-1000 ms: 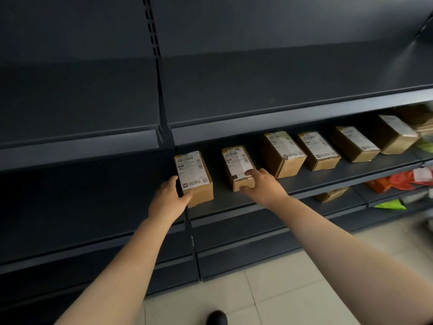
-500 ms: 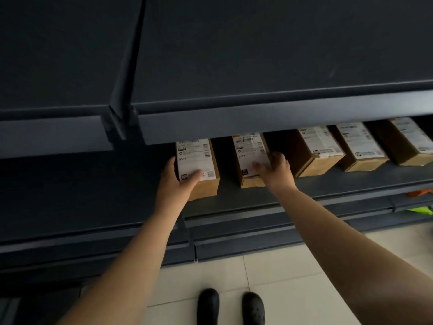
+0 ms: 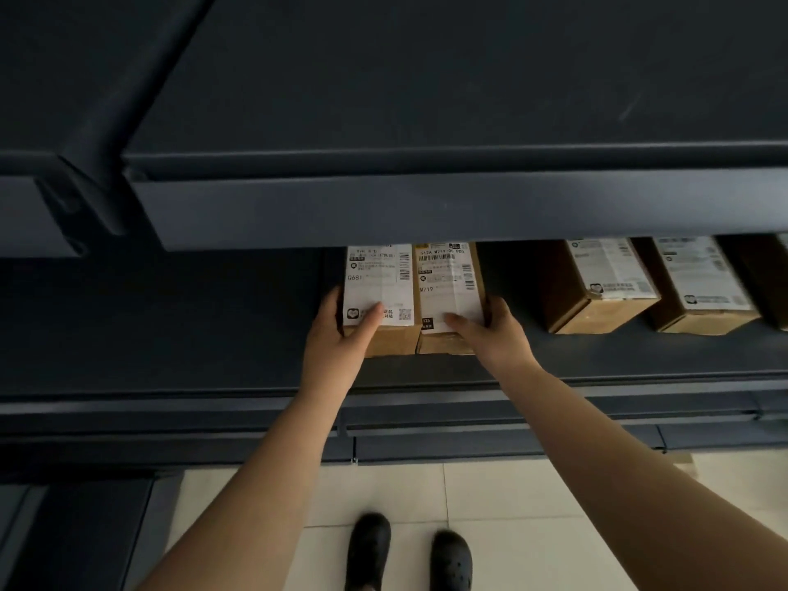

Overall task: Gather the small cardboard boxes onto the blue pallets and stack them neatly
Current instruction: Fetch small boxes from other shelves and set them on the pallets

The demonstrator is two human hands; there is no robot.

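Boxes side by side, touching, on shelf (image 3: 597, 368): your left hand (image 3: 337, 339) grips Q681 box (image 3: 379, 287), thumb on label; your right hand (image 3: 494, 330) grips M719 box (image 3: 450, 283).

Dim, shadowed shelving, soft focus, wide-angle edge curvature

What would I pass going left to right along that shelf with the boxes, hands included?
Left hand → Q681 box → M719 box → right hand → third box → fourth box. The first two boxes touch side by side, each gripped by a hand.
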